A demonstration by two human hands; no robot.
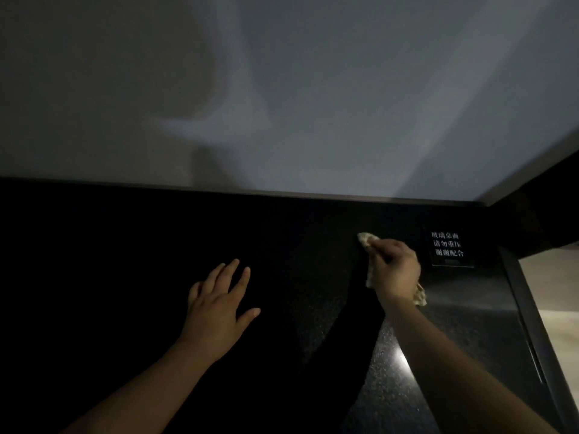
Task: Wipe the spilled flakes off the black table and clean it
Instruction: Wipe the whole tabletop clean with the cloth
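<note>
While the pale wall (313, 89) fills the upper half of the view and the black counter (94, 261) the lower, the step in hand looks like the wiping itself. The right hand (394, 267) grips a crumpled pale cloth (365, 239) and holds it against the counter near the far right corner. The left hand (219, 305) is spread flat with straight fingers near the middle, holding nothing; whether it rests on the surface or hovers just above cannot be told.

The next move probably calls for firm, overlapping strokes that draw the cloth toward the near edge, with the free hand ready to catch what is swept.

The counter is glossy and dark, and only its right part catches light. There a fine speckle shows, so the flakes cannot be told apart from the grain. A pale floor (551, 277) shows beyond the right edge. Just right of the cloth stands a small black sign (446, 245) with white characters, a thing to steer around.
</note>
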